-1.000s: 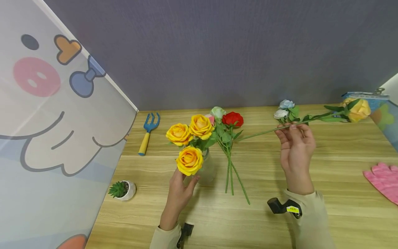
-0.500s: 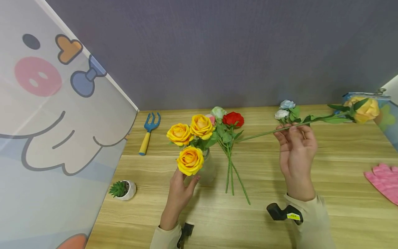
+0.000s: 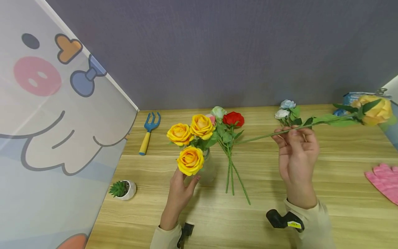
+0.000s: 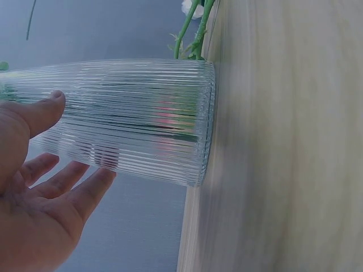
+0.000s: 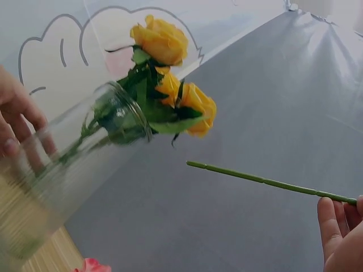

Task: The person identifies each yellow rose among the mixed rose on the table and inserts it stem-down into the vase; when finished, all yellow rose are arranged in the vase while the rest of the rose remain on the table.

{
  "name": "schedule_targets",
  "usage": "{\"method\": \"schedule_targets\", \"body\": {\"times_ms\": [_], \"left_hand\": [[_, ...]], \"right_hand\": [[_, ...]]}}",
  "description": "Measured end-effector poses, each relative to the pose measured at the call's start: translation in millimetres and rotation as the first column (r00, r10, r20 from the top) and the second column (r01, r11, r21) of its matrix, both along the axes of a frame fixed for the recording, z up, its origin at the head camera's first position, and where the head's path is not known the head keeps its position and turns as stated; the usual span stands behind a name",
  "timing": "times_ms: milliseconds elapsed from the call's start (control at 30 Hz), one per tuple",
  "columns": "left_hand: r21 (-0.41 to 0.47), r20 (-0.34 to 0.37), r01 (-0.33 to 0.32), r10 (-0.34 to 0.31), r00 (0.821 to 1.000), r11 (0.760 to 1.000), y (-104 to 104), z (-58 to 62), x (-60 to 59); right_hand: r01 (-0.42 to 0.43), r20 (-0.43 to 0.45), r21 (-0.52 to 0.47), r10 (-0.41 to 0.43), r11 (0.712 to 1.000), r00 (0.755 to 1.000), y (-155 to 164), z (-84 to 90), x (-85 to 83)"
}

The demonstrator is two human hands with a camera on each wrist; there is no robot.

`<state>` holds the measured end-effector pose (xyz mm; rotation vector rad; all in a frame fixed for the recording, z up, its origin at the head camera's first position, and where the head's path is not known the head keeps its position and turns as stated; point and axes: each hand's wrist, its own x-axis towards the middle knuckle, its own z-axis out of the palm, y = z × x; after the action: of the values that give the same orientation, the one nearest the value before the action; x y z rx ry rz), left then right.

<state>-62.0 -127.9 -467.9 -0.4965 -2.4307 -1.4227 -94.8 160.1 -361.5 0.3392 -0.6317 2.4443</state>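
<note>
- The table (image 3: 342, 148) is seen whole only in the head view; the left wrist view shows a strip of its wood grain (image 4: 283, 141).
- The cartoon panel (image 3: 46, 121) stands at the left edge of the table; in the right wrist view its outline appears behind the blooms (image 5: 74, 51).
- The vase (image 3: 207, 170) stands upright on the table with three yellow roses (image 3: 190, 159) in it. Its ribbed glass wall is shown clearly only in the left wrist view (image 4: 130, 119).
- The left hand (image 3: 179, 193) is held against the vase; in the left wrist view (image 4: 39, 187) its thumb is seen touching the glass, the fingers relaxed and slightly spread.
- The right hand (image 3: 295, 152) pinches the stem of a single yellow rose (image 3: 374, 110), held level above the table, bloom to the right. The bare stem end (image 5: 249, 178) is seen near the vase mouth only in the right wrist view.
- A loose bunch of flowers (image 3: 230, 138) lies just beside the vase.
- The pink glove (image 3: 384, 180), the fork (image 3: 148, 133) and the small potted plant (image 3: 122, 189) are seen in the head view alone.
</note>
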Motion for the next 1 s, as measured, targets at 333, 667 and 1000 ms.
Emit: {"method": "schedule_targets", "body": {"times_ms": [333,667,1000], "left_hand": [[0.009,0.005,0.002,-0.002,1.000,1.000,0.3,0.5,-0.2],[-0.008,0.023,-0.013,0.013,1.000,1.000,0.5,1.1,0.5],[0.002,-0.001,-0.010,0.010,1.000,1.000,0.5,0.5,0.5]], "right_hand": [[-0.037,-0.091,0.021,0.038,0.999,0.995,-5.6,0.5,6.5],[-0.052,-0.143,0.070,0.061,0.996,0.988,-15.4,1.5,9.8],[-0.038,-0.165,0.123,0.058,0.992,0.985,-30.1,-0.4,14.4]]}}
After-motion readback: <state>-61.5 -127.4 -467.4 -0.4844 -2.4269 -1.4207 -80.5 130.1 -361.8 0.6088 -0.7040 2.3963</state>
